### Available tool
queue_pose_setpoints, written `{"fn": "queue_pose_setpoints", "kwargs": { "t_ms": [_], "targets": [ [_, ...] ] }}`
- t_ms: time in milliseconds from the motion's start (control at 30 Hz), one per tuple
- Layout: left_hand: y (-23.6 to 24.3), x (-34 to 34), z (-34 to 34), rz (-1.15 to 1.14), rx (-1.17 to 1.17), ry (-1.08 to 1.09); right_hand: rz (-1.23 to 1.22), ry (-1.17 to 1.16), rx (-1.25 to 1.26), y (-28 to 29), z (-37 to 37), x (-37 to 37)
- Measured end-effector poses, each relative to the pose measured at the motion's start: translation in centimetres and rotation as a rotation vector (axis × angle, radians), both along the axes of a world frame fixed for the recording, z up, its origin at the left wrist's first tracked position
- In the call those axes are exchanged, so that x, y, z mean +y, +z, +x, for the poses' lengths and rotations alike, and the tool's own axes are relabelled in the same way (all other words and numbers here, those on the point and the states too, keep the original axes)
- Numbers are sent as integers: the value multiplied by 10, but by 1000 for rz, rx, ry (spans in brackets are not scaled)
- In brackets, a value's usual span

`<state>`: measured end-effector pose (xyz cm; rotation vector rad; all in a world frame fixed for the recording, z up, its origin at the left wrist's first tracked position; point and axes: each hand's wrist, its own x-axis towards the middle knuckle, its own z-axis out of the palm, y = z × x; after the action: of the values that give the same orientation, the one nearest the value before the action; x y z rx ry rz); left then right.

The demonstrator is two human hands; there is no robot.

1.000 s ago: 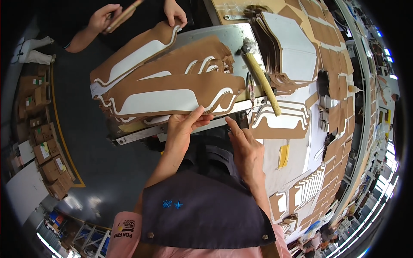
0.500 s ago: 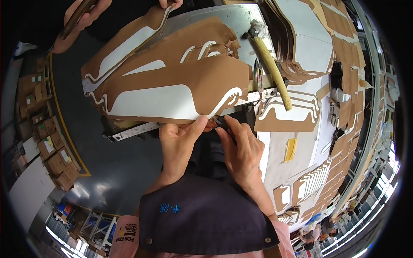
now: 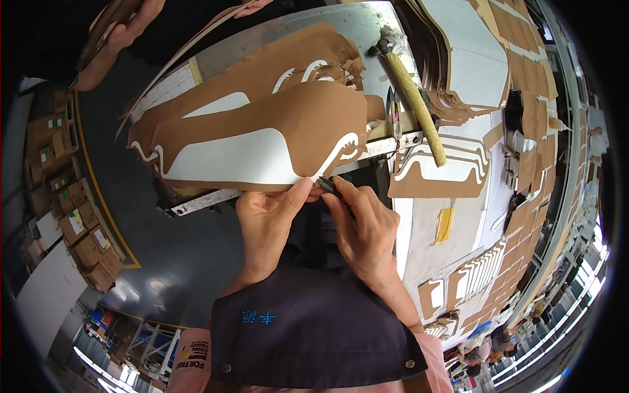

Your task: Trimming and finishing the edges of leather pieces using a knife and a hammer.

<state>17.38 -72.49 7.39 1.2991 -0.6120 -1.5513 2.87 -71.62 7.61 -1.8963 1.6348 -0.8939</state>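
Observation:
A brown leather-like panel [image 3: 321, 114] with a white shaped area lies across the near side of the metal-topped bench. My left hand [image 3: 270, 219] pinches its near edge, thumb on top, beside the narrow curved end of the white area. Close against it, my right hand [image 3: 368, 226] grips a small black tool [image 3: 329, 186], its tip at the panel's edge; fingers hide most of the tool, so its kind is unclear. More panels [image 3: 262, 62] of the same sort lie stacked beneath and beyond. A hammer [image 3: 413, 108] with a yellowish handle and pointed snips [image 3: 394, 111] rest to the right.
Across the bench, a co-worker's hand [image 3: 121, 39] holds a brown tool. Tall stacked sheets [image 3: 472, 52] stand at the far right. Cut panels [image 3: 439, 170] and a yellow piece [image 3: 445, 224] lie on the right-hand table. Cardboard boxes [image 3: 78, 229] stand at left.
The panel in my left hand has bent and its right end has shifted slightly left. My hands have moved a little left. The co-worker's panel has been lifted and tilted away, baring bench surface.

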Motion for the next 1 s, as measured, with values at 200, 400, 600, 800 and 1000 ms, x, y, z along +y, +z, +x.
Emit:
{"fn": "queue_pose_setpoints", "kwargs": {
  "t_ms": [200,400,600,800,1000],
  "targets": [
    [2,-1,0,-29,-42,13,33,6,-35,1,0,-3],
    [-1,0,5,-22,2,-12,70,-14,-127,2,1,-3],
    [6,-2,3,15,30,42,81,-17,-198,5,4,-5],
    [2,0,3,9,21,33,98,-17,-196,5,3,-5],
    [0,4,6,0,10,36,138,-2,-261,2,2,-3]
  ]
}}
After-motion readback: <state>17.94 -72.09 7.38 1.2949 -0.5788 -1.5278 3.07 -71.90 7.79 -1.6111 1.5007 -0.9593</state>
